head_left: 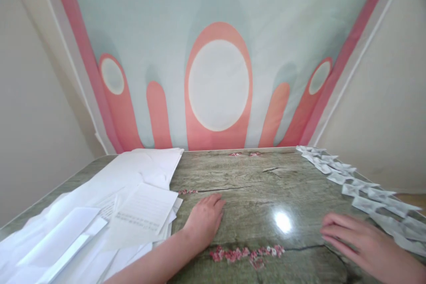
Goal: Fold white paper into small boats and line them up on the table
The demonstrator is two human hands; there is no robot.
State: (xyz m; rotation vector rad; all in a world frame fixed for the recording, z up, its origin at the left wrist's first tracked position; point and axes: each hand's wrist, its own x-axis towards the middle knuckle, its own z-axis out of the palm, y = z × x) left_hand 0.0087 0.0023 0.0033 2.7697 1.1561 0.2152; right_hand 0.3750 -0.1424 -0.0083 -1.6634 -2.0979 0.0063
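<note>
My left hand [204,219] lies palm down on the wood-patterned table [253,213], just right of the pile of white papers, holding nothing that shows. The fingers are slightly bent and lie side by side. On the right, my right hand [348,235] is over the table beside the folded white paper pieces [366,204], its fingers loosely extended with small gaps and nothing between them. On top of the pile at the left is a square printed sheet [149,208], near my left wrist.
Larger white sheets [133,166] and folded strips [60,235] cover the table's left side. Folded pieces run in rows along the right edge. A pale green cloth with coral shapes [159,111] hangs behind the table's far edge.
</note>
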